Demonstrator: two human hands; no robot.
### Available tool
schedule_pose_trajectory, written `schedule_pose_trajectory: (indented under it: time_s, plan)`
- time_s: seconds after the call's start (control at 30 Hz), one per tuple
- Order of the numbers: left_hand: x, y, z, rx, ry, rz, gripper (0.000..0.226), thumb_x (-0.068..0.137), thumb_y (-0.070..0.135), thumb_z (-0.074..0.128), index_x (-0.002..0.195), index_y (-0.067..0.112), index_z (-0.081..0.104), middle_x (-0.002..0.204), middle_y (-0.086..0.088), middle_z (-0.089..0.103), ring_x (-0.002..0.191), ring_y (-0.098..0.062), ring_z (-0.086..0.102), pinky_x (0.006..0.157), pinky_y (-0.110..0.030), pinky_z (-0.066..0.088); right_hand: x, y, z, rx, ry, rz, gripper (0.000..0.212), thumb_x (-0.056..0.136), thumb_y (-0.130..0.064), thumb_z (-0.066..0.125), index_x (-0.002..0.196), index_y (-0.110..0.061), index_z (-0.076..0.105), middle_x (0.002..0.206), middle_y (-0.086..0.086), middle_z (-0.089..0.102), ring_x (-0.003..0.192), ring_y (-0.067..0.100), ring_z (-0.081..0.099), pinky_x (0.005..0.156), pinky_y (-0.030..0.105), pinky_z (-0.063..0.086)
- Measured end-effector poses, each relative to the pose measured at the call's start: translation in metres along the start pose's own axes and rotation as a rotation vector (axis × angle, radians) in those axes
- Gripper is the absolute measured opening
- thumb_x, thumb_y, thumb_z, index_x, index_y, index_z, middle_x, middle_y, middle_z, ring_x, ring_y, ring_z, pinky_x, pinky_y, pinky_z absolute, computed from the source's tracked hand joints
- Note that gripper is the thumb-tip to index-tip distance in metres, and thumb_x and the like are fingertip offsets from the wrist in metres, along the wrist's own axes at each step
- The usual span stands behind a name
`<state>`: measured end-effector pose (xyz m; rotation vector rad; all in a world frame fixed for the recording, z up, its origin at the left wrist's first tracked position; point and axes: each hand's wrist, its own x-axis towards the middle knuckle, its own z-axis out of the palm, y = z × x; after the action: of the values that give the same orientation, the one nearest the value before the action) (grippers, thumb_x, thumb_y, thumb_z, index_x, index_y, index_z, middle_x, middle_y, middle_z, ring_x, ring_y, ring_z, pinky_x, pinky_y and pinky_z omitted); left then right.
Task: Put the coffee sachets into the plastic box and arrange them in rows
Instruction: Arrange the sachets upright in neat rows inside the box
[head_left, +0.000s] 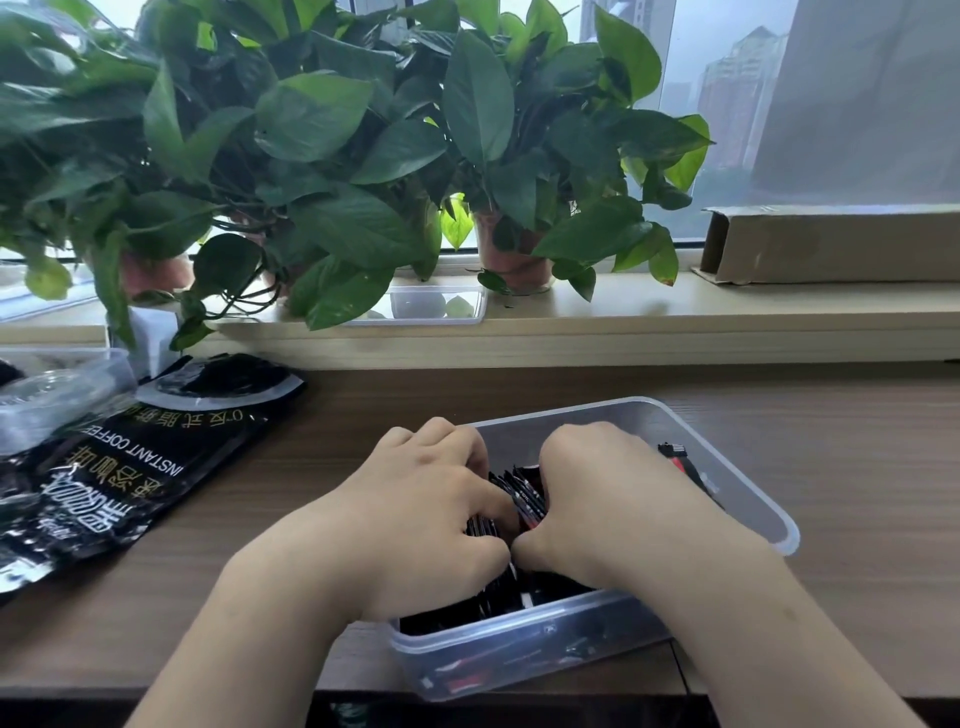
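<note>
A clear plastic box (748, 488) stands on the wooden desk near its front edge, holding several black and red coffee sachets (524, 499) standing on edge. Both hands are inside the box. My left hand (421, 499) and my right hand (602, 493) press in from either side of a bunch of upright sachets, fingers curled around them, thumbs nearly touching. A single sachet (680, 462) leans against the right wall of the box. More sachets show through the box's front wall.
A large black instant coffee bag (119, 457) lies flat at the left. A clear lid or container (47, 395) sits at the far left. Potted plants (322, 156) and a cardboard box (831, 244) stand on the windowsill behind the desk.
</note>
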<state>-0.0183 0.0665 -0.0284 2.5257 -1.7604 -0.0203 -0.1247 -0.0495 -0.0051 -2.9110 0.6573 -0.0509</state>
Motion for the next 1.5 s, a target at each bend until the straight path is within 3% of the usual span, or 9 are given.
schedule_pose_trajectory:
  time_s: [0.2,0.37,0.6,0.7,0.83,1.03,1.23,1.4,1.5]
  plan:
    - [0.000,-0.002,0.001,-0.013,0.007,0.003,0.047,0.074,0.051,0.028,0.104,0.045,0.063,0.109,0.019,0.039,0.112,-0.003,0.029,0.101,-0.030,0.025,0.007,0.018,-0.003,0.081,-0.193,-0.058,0.051,0.083,-0.063,0.063,0.068,-0.015,0.058,0.062,-0.002,0.055,0.056,0.016,0.049,0.054,0.028,0.040]
    - [0.002,-0.002,0.000,-0.012,-0.014,0.000,0.053,0.072,0.048,0.028,0.111,0.048,0.065,0.112,0.021,0.041,0.113,0.001,0.031,0.103,-0.028,0.022,0.012,0.033,-0.001,0.184,-0.239,-0.076,0.037,0.086,-0.052,0.067,0.083,-0.016,0.075,0.057,0.000,0.066,0.050,0.008,0.056,0.062,0.028,0.052]
    - [0.000,-0.003,-0.004,-0.129,-0.011,-0.018,0.052,0.069,0.048,0.030,0.113,0.043,0.057,0.117,0.025,0.054,0.115,0.009,0.037,0.108,-0.025,0.019,0.016,0.033,0.011,0.238,-0.214,-0.059,0.033,0.082,-0.047,0.074,0.080,-0.014,0.074,0.067,0.002,0.075,0.065,0.015,0.073,0.072,0.036,0.062]
    - [-0.002,-0.004,-0.003,-0.129,-0.025,-0.009,0.059,0.072,0.044,0.034,0.128,0.051,0.052,0.121,0.028,0.052,0.120,0.011,0.036,0.109,-0.025,0.019,0.014,0.037,0.008,0.242,-0.224,-0.088,0.033,0.085,-0.048,0.070,0.083,-0.015,0.075,0.074,0.006,0.075,0.073,0.020,0.072,0.074,0.037,0.060]
    - [0.000,-0.005,-0.001,-0.137,-0.036,-0.004,0.057,0.073,0.046,0.034,0.122,0.061,0.059,0.116,0.031,0.048,0.118,0.013,0.032,0.102,-0.021,0.016,0.010,0.044,0.004,0.288,-0.268,-0.133,0.025,0.088,-0.042,0.069,0.088,-0.017,0.075,0.079,0.005,0.075,0.072,0.017,0.071,0.077,0.036,0.059]
    - [-0.002,0.000,-0.004,-0.281,0.038,0.065,0.060,0.072,0.029,0.040,0.123,0.047,0.065,0.142,0.035,0.045,0.135,0.016,0.031,0.117,-0.031,0.027,0.018,0.045,0.010,0.465,-0.273,-0.091,0.018,0.079,-0.029,0.082,0.083,-0.013,0.074,0.073,0.005,0.076,0.055,0.006,0.067,0.073,0.030,0.058]
    - [0.000,0.000,-0.004,-0.338,-0.078,-0.019,0.056,0.071,0.026,0.044,0.112,0.063,0.053,0.115,0.026,0.060,0.114,0.001,0.053,0.099,-0.035,0.046,0.014,0.050,0.008,0.481,-0.273,-0.143,0.006,0.087,-0.020,0.073,0.087,-0.015,0.076,0.071,0.002,0.075,0.061,0.009,0.070,0.066,0.024,0.060]
    - [0.005,0.004,-0.012,-0.264,-0.245,0.048,0.061,0.070,0.028,0.040,0.122,0.057,0.055,0.129,0.039,0.050,0.127,0.010,0.032,0.114,-0.033,0.028,0.009,0.061,-0.005,0.442,-0.142,-0.203,0.035,0.091,-0.002,0.055,0.093,-0.025,0.081,0.079,-0.011,0.077,0.058,-0.007,0.062,0.054,0.004,0.042]
    - [0.007,0.004,-0.011,-0.248,-0.238,0.057,0.058,0.071,0.029,0.037,0.118,0.053,0.060,0.127,0.041,0.049,0.124,0.012,0.031,0.114,-0.032,0.027,0.009,0.060,-0.007,0.418,-0.158,-0.234,0.046,0.092,0.002,0.047,0.101,-0.028,0.080,0.076,-0.018,0.073,0.061,-0.011,0.061,0.054,0.003,0.041]
